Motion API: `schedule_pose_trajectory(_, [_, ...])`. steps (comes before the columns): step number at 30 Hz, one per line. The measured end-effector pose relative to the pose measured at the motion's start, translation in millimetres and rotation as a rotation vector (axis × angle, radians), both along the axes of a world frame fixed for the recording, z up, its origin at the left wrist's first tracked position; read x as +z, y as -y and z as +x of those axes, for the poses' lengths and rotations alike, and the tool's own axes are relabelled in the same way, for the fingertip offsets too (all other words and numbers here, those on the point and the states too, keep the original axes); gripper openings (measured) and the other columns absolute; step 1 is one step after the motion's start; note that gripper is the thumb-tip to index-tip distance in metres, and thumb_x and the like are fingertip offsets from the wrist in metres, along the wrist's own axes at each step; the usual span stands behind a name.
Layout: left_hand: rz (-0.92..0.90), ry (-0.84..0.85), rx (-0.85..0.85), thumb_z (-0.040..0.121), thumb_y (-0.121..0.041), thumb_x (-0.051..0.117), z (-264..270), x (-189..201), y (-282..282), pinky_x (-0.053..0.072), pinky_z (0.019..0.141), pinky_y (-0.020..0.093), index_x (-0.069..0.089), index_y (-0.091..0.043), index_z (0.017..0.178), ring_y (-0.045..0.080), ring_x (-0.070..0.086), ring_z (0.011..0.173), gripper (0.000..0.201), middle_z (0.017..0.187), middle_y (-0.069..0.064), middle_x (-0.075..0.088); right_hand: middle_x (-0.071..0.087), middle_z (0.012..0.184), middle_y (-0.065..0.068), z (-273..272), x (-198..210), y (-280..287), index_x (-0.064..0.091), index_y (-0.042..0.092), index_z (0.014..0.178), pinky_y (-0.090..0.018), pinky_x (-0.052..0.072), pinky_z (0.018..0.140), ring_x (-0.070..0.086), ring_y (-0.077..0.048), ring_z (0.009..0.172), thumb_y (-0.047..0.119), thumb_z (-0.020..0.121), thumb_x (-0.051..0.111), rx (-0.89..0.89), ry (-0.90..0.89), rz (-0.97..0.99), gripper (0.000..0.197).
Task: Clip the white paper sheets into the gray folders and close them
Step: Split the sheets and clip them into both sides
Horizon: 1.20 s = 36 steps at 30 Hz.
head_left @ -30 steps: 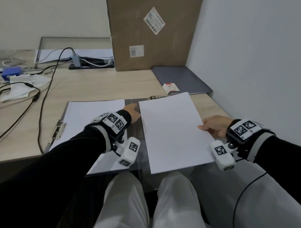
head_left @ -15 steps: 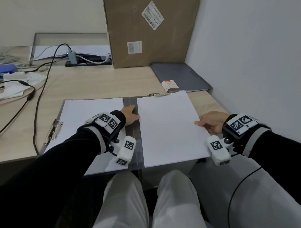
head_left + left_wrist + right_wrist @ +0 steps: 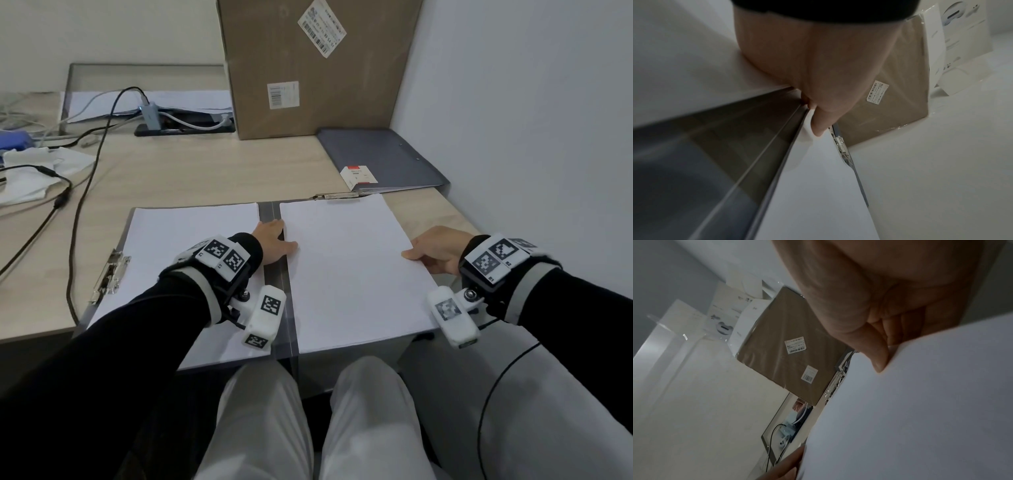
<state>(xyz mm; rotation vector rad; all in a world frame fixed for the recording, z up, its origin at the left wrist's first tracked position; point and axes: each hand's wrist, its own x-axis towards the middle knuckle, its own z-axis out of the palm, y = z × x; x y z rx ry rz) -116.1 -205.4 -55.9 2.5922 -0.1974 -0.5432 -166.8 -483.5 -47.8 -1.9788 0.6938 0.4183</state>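
Observation:
An open gray folder lies at the desk's front edge. White sheets cover its left half, with a metal clip at their left edge. A loose stack of white paper lies on the right half, its top edge just below a second metal clip. My left hand pinches the stack's left edge by the spine, thumb on top of the paper. My right hand pinches the right edge, thumb over the paper and fingers underneath.
A closed gray folder lies at the back right by the wall, with a small white-and-red box on it. A tall cardboard box stands behind. Black cables and white cloth lie on the left.
The right stack was skewed and hung over the desk's front edge. It now lies parallel to the spine and farther up, near the top clip. Both hands moved with it.

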Motion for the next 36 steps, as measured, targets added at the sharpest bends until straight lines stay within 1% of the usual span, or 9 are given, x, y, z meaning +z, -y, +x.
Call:
schedule_pose_trajectory(8, [-0.011,0.026,-0.01,0.095,-0.029,0.047,4,-3,-3,0.029,0.113,0.037,0.042,-0.005,0.134,0.028,0.031,0.136,0.046,0.145,0.01,0.039,0.056,0.085,-0.015,6,11,-3,0.052,0.011,0.072,-0.032,0.051,0.072,0.054,-0.027,0.078,-0.006,0.081,0.054,-0.001,0.149,0.006,0.019])
schedule_pose_trajectory(10, [0.014,0.024,-0.027,0.097,-0.029,0.043,4,-2,-2,0.023,0.113,0.036,0.037,-0.005,0.139,0.026,0.024,0.141,0.049,0.149,0.011,0.032,0.057,0.084,-0.007,6,9,0,0.053,0.018,0.073,-0.036,0.053,0.088,0.056,-0.025,0.089,-0.001,0.083,0.058,0.007,0.206,-0.013,0.022])
schedule_pose_trajectory(13, [0.029,0.032,-0.051,0.098,-0.031,0.038,3,-1,-2,0.02,0.116,0.037,0.033,-0.009,0.143,0.027,0.02,0.142,0.05,0.149,0.01,0.031,0.059,0.098,-0.007,5,8,1,0.057,0.02,0.081,-0.039,0.049,0.1,0.056,-0.022,0.096,0.003,0.085,0.06,0.008,0.249,0.009,0.018])
schedule_pose_trajectory(15, [0.031,0.024,-0.056,0.098,-0.032,0.037,5,-2,-2,0.022,0.116,0.04,0.036,-0.009,0.141,0.029,0.022,0.139,0.049,0.144,0.009,0.035,0.057,0.105,-0.008,4,7,-1,0.063,0.011,0.103,-0.042,0.046,0.103,0.055,-0.021,0.097,0.003,0.085,0.06,0.012,0.259,0.017,0.02])
schedule_pose_trajectory(17, [0.055,0.011,-0.057,0.098,-0.033,0.036,5,-2,-2,0.024,0.115,0.04,0.038,-0.006,0.138,0.03,0.024,0.137,0.048,0.14,0.011,0.036,0.055,0.107,-0.008,3,7,-2,0.057,0.002,0.124,-0.04,0.045,0.104,0.054,-0.02,0.098,0.002,0.086,0.058,0.012,0.26,0.017,0.037])
schedule_pose_trajectory(19, [0.076,0.004,-0.058,0.099,-0.033,0.035,4,-1,-1,0.024,0.114,0.039,0.038,-0.004,0.137,0.031,0.026,0.136,0.047,0.138,0.013,0.037,0.055,0.11,-0.01,1,8,-4,0.052,-0.001,0.13,-0.038,0.044,0.105,0.053,-0.019,0.099,0.001,0.088,0.056,0.008,0.271,0.022,0.042])
schedule_pose_trajectory(23, [0.089,0.008,-0.069,0.1,-0.032,0.033,4,0,-1,0.023,0.112,0.036,0.036,-0.003,0.139,0.031,0.025,0.136,0.048,0.139,0.014,0.036,0.051,0.134,-0.016,1,8,-8,0.042,0.001,0.137,-0.032,0.041,0.106,0.052,-0.02,0.114,0.002,0.091,0.052,0.016,0.27,0.039,0.047])
schedule_pose_trajectory(32, [0.015,0.011,-0.003,0.1,-0.03,0.036,-1,4,-1,0.02,0.114,0.032,0.03,0.001,0.144,0.024,0.019,0.144,0.054,0.153,0.014,0.025,0.053,0.136,-0.007,-34,14,8,0.048,0.013,0.134,-0.03,0.041,0.099,0.05,-0.017,0.123,0.026,0.089,0.061,0.245,0.334,-0.243,0.048])
schedule_pose_trajectory(36, [-0.035,0.022,0.024,0.099,-0.031,0.039,-2,2,-2,0.028,0.108,0.033,0.035,0.0,0.141,0.027,0.03,0.139,0.053,0.15,0.014,0.032,0.05,0.137,-0.003,-66,14,17,0.042,0.021,0.138,-0.035,0.046,0.098,0.051,-0.017,0.122,0.041,0.085,0.064,0.328,0.263,-0.275,0.06])
